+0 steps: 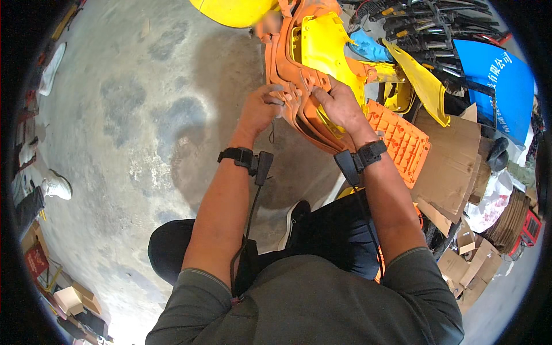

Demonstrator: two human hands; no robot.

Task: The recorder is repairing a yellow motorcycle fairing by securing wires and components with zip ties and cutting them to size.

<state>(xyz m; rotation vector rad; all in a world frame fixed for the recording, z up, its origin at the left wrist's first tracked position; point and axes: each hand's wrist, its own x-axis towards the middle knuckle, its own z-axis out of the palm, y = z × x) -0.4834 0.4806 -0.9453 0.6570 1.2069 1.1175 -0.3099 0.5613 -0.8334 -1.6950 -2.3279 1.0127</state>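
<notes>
Head view: an orange plastic body panel [299, 98], a moulded fairing piece that seems to belong to a scooter, stands on edge in front of the seated person, over the concrete floor [144, 115]. Its long axis runs from the top of the picture, away from the person, down toward the right knee, and its lower end points at the lap. A yellow panel [325, 43] nests against its upper part.

The left hand [259, 109] is clenched on the panel's near edge, fingers curled round the rim. The right hand [340, 103] lies over the ribbed inner face, fingers pressed down and gripping it. Both wrists wear black straps with a small box and a cable.

As I judge it, the step in hand is working at a joint or clip on the panel's edge, either pulling two shells apart or seating them. The next move would call for a steady hold with the right hand while the left pries or presses along the rim, without bending the thin plastic.

Just right of the panel lies an orange grid plate [399, 138], resting on flattened cardboard [448, 155]. Farther right are a blue panel [500, 86], more yellow pieces and a heap of black parts [437, 26]
</notes>
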